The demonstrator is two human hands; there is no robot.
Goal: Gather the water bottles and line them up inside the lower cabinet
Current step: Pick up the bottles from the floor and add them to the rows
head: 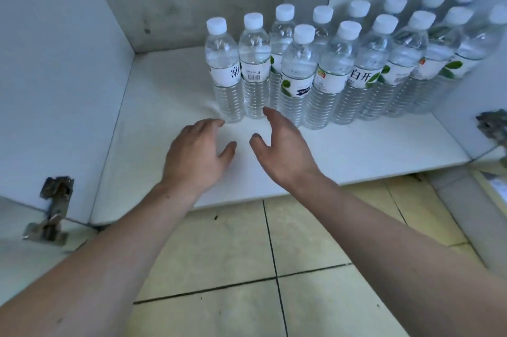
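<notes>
Bottles [340, 62] of clear water with white caps stand upright inside the lower cabinet [137, 106], packed in two rows that run from the middle of the cabinet floor back toward its right wall. The back row starts further left than the front one, so the leftmost bottle [223, 70] and the barcode-labelled bottle [253, 67] beside it have nothing in front of them. The front row begins with a leaf-labelled bottle [297, 73], touching its neighbours. The far right bottles are blurred and hard to count.

Just in front of the leftmost bottles, both hands hover low over the white cabinet floor, holding nothing. The left hand [196, 152] is palm down, its fingers [216, 122] relaxed and loosely spread, fingertips close to the base of the leftmost bottle; whether they touch it is unclear. The right hand [285, 147] stands on edge, palm facing left, fingers [270, 117] gently curved and apart from the thumb, near the bases of the barcode-labelled and leaf-labelled bottles.

A metal hinge [52, 207] sits at the cabinet's lower left edge and another hinge [492, 128] at the right. Yellowish floor tiles [233, 249] with dark grout lie below the forearms.
</notes>
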